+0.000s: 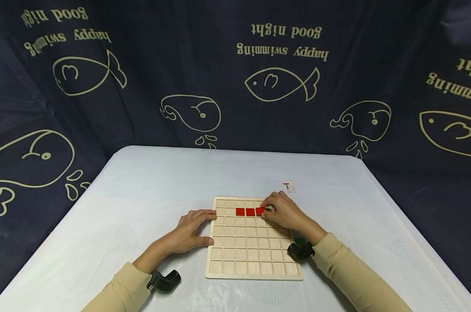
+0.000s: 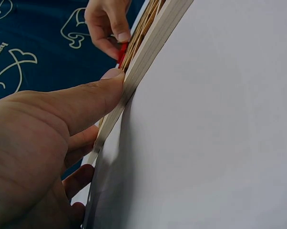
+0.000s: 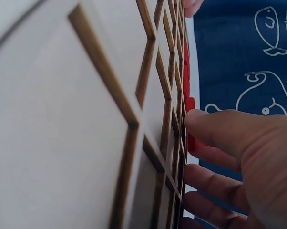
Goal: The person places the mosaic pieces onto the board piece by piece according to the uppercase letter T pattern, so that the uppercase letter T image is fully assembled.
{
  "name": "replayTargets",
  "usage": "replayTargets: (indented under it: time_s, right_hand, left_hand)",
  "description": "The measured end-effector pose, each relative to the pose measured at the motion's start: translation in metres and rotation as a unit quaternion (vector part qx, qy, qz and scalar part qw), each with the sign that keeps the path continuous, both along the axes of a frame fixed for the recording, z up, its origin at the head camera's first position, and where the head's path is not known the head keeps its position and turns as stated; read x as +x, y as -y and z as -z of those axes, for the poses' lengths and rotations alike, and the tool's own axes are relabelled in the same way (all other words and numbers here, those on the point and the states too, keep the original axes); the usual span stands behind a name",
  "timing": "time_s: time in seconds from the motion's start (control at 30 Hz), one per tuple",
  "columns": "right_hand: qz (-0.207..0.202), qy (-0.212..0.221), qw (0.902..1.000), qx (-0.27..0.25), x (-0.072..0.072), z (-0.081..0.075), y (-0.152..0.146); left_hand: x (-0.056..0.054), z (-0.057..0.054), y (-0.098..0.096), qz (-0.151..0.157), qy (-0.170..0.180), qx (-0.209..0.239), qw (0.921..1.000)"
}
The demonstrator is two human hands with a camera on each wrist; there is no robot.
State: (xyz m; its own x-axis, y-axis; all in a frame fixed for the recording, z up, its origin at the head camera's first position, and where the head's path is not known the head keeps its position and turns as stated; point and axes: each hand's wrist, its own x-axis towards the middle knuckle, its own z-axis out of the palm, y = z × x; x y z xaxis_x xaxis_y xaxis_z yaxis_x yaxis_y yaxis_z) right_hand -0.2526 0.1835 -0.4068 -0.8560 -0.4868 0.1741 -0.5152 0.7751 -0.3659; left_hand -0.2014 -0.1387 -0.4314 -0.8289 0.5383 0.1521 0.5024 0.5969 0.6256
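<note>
A wooden grid board [image 1: 241, 253] lies on the white table, with square cells divided by raised strips. Two red square tiles [image 1: 245, 212] sit side by side in its second row from the far edge. At the right end of that row, my right hand [image 1: 284, 211] pinches a third red tile [image 3: 191, 138] between thumb and index finger, the tile slightly tilted at the board's surface. My left hand [image 1: 190, 229] rests against the board's left edge, its thumb [image 2: 98, 98] and fingertips touching the rim, fingers loosely extended.
A small printed card [image 1: 288, 187] with a grid of red and green squares lies beyond the board's far right corner. Something green [image 1: 299, 242] shows beside the board's right edge, partly under my right wrist. A dark fish-patterned cloth [image 1: 227, 121] hangs behind the table.
</note>
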Motion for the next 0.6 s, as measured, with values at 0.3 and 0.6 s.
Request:
replayTargets:
  time_s: [0.3, 0.6]
  right_hand:
    - [0.0, -0.014, 0.9999, 0.009, -0.0003, 0.003, 0.0004]
    - [-0.004, -0.02, 0.9998, 0.006, -0.0006, 0.0047, -0.0011]
  left_hand:
    - [0.001, -0.0012, -0.0005, 0.0, 0.002, 0.003, 1.0]
    - [0.0009, -0.0022, -0.0008, 0.004, 0.0, 0.002, 1.0]
